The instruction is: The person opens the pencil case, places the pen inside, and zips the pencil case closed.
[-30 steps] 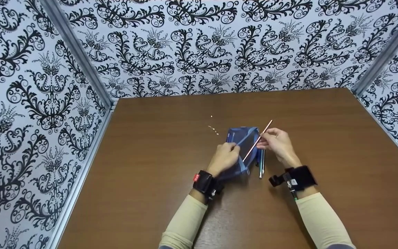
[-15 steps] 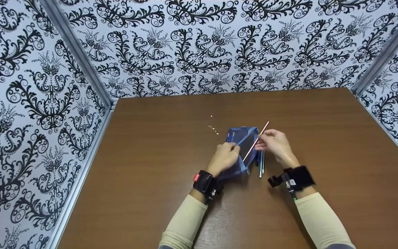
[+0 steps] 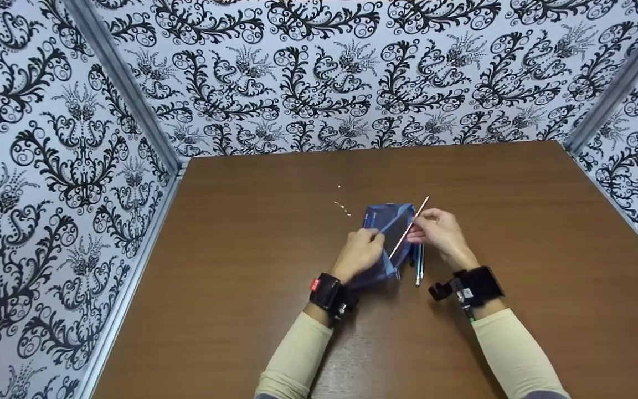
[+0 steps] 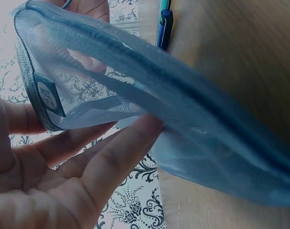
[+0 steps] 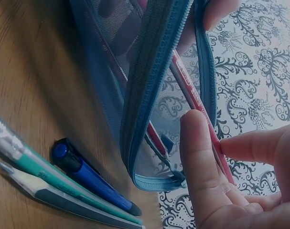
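Note:
A blue mesh zip pencil case [image 3: 384, 214] lies tilted near the middle of the table, its zip side gaping. My left hand [image 3: 360, 252] grips the case by its edge, with thumb and fingers on the mesh in the left wrist view [image 4: 102, 162]. Between thumb and finger my right hand [image 3: 440, 233] pinches a red-and-white pencil [image 3: 402, 239]. The pencil slants down, its lower part within the zip opening. Through the mesh, a second red stick [image 5: 156, 139] shows in the right wrist view.
Right of the case, on the wooden table [image 3: 230, 249], lie a blue pen [image 5: 97, 179], a green pencil [image 5: 63, 179] and a dark pencil [image 5: 73, 204] side by side. Small pale specks [image 3: 343, 208] dot the table beyond. Patterned panels [image 3: 319, 83] enclose the back and sides.
My right hand has moved slightly left and down, and the pencil has slid a little further into the case. The left hand and the case stay put.

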`<state>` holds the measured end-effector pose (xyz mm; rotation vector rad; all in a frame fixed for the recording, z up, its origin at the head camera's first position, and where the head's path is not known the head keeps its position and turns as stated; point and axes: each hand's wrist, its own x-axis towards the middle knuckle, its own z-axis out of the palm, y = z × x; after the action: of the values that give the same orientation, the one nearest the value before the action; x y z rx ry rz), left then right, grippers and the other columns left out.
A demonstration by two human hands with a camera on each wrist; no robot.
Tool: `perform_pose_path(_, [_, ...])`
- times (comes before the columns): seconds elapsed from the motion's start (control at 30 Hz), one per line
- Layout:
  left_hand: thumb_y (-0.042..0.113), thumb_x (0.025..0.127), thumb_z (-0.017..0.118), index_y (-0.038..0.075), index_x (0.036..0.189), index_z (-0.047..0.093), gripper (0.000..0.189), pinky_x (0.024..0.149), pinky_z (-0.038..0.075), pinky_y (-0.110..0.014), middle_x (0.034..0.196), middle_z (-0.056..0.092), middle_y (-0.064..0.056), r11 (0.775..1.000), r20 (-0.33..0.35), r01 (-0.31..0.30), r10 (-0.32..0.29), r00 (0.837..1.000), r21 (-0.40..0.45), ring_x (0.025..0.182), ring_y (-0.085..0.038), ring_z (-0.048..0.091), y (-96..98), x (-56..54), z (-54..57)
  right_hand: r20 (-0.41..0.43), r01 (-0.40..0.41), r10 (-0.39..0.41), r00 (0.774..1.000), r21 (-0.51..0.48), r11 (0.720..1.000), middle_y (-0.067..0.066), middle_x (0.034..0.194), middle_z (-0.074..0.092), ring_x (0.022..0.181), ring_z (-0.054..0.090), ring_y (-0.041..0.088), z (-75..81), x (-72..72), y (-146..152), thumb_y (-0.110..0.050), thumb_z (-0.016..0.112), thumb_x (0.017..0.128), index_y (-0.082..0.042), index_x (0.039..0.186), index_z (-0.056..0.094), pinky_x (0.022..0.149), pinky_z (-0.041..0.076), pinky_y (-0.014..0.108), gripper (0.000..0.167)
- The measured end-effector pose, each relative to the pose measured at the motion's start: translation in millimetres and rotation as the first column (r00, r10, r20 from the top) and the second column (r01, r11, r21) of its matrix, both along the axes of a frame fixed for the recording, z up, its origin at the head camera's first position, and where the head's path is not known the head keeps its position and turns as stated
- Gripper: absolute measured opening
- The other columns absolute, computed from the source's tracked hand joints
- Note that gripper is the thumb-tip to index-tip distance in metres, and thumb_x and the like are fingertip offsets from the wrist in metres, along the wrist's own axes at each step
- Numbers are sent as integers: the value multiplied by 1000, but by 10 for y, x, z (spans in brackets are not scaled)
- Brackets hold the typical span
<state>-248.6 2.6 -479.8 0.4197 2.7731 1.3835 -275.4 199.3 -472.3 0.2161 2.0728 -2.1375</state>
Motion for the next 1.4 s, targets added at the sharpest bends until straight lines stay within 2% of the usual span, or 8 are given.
perform_pose_path(0.27, [17,95,48,15,65,47,31,58,37,-25,64,43,3,1000,-29,15,-16,999,-19,66,-13,48,-4,-4,5,-9,-13,13,1000,5,1000,8,71,64,58,69,14,-39,2,-3,1,51,96,17,121,42,64,58,28,31])
perform_pose_path(0.57, [18,96,47,16,66,50,30,58,38,-25,65,46,2,1000,-12,9,-10,1000,-11,66,-13,49,-5,-1,15,11,-36,36,999,14,999,9,72,64,59,69,14,-19,26,-31,1,52,96,17,121,42,65,58,28,31])
perform_pose_path(1.0, [18,98,48,14,69,54,29,57,39,-25,67,51,1,1000,10,10,-10,1000,-1,65,-12,51,-4,5,13,3,-50,50,999,46,998,8,71,65,60,69,14,-82,18,-50,1,50,97,19,121,44,65,58,27,31])
perform_pose_path(1.2, [20,96,47,16,66,49,30,59,38,-26,67,48,1,1000,-5,7,-8,1000,-25,67,-13,50,-9,10,20,0,-68,68,998,25,997,7,68,64,57,68,12,-109,16,-62,2,50,96,22,118,44,62,57,25,30])
perform_pose_path(1.4, [20,96,47,16,67,51,30,61,40,-27,70,53,-1,1000,-8,4,-4,1000,-30,70,-14,52,-9,4,10,12,-93,93,996,28,995,7,68,64,57,68,12,-116,25,-78,2,50,96,20,111,48,62,57,25,23])
